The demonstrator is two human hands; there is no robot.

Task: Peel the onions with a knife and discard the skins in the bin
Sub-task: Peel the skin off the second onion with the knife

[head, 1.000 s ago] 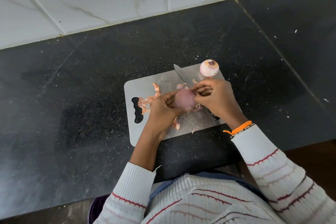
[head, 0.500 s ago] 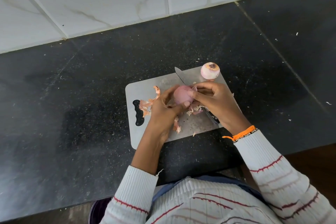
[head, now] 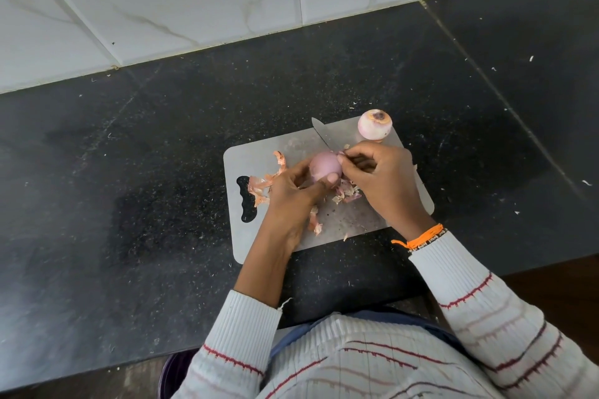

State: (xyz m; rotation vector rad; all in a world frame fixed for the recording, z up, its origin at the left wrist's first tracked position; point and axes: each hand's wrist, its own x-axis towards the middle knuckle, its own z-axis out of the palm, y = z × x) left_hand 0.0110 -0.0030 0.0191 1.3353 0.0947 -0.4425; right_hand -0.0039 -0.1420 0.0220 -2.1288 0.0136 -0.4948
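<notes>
Cradling the onion (head: 325,166) from below and from its own side, the left hand (head: 293,193) is holding it just above the board (head: 259,155), thumb tip pressing on the near face and fingers curling round the far side. The right hand (head: 382,178) is sitting on the opposite flank, touching the onion, with thumb and forefinger closing together at the bulb's upper right edge, seemingly pinching a scrap of skin there. The same hand is also gripping the knife (head: 324,134); its blade is pointing up and left, passing behind the onion, while the handle is hidden in the palm.

So the onion is lying between the two hands, left of the right fingertips, and the loose skin is sitting at the end nearest the right hand. Any coming pull will likely be running rightward, away from the left grip, which is acting as the anchor. Which way the bulb's root-to-tip axis is running, I cannot tell.

Skins (head: 264,183) are lying on the board to the left and beneath the hands. A second onion (head: 375,125), apparently peeled, is resting at the board's far right corner. A dark rim at the bottom edge, possibly the bin (head: 171,372), is showing below the counter (head: 129,204).
</notes>
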